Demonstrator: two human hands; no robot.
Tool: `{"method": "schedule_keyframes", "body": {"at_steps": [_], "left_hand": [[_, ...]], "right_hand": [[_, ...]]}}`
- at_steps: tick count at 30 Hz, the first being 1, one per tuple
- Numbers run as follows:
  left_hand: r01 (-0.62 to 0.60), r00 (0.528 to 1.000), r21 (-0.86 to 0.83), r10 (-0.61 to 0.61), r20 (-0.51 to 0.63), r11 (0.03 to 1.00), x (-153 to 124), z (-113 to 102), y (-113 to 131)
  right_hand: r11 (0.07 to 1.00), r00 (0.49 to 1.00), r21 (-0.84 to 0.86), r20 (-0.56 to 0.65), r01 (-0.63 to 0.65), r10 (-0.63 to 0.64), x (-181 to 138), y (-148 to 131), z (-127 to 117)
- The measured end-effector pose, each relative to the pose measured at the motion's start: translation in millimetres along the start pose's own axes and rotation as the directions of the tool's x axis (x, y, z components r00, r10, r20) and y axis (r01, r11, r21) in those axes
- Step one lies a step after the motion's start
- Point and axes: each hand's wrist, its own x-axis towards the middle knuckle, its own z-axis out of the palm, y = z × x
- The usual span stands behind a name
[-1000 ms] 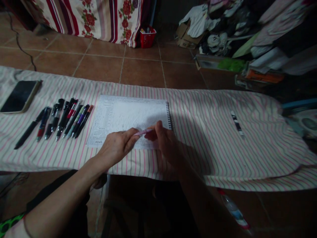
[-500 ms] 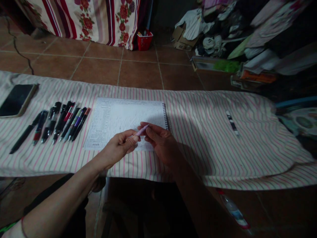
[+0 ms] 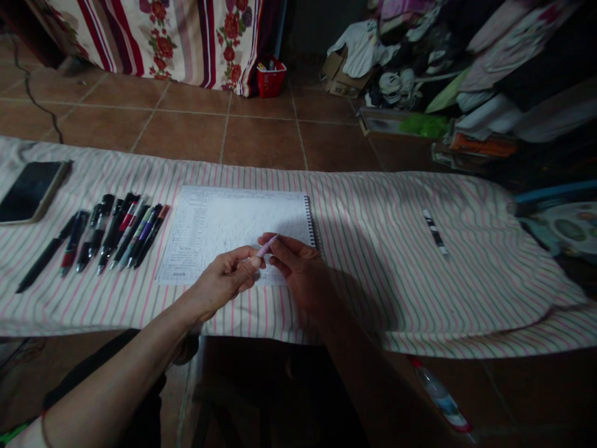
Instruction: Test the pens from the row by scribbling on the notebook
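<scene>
Left hand (image 3: 224, 277) grips a slim pale-pink pen (image 3: 264, 249), slanting away rightward. Right hand (image 3: 304, 267) pinches its far end.

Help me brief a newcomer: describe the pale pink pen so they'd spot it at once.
Start with the striped cloth, then find the spiral notebook lying on it. Over the notebook's near part, the left hand and right hand come together around the slim pen. It is pale pink and held, whereas the pens lying left of the notebook are mostly dark.
</scene>
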Motion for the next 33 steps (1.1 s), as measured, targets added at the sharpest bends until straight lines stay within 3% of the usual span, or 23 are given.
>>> {"method": "schedule_keyframes", "body": {"at_steps": [14,19,25,33], "left_hand": [[-0.048,0.992,0.138,0.064,-0.112,0.989,4,-6,-23],[-0.031,0.993,0.030,0.034,-0.109,0.999,3,-2,-11],[0.052,0.998,-0.053,-0.050,0.032,0.997,-1,-5,2],[0.017,0.999,-0.027,-0.016,0.035,1.000,-3,-5,3]], "right_hand": [[0.994,0.994,0.108,-0.104,0.033,-0.021,2,3,12],[0.995,0.999,0.089,0.007,0.043,-0.044,4,4,9],[0.998,0.972,0.049,0.231,0.036,-0.046,4,4,1],[0.993,0.986,0.112,0.159,0.025,-0.043,6,6,4]]}}
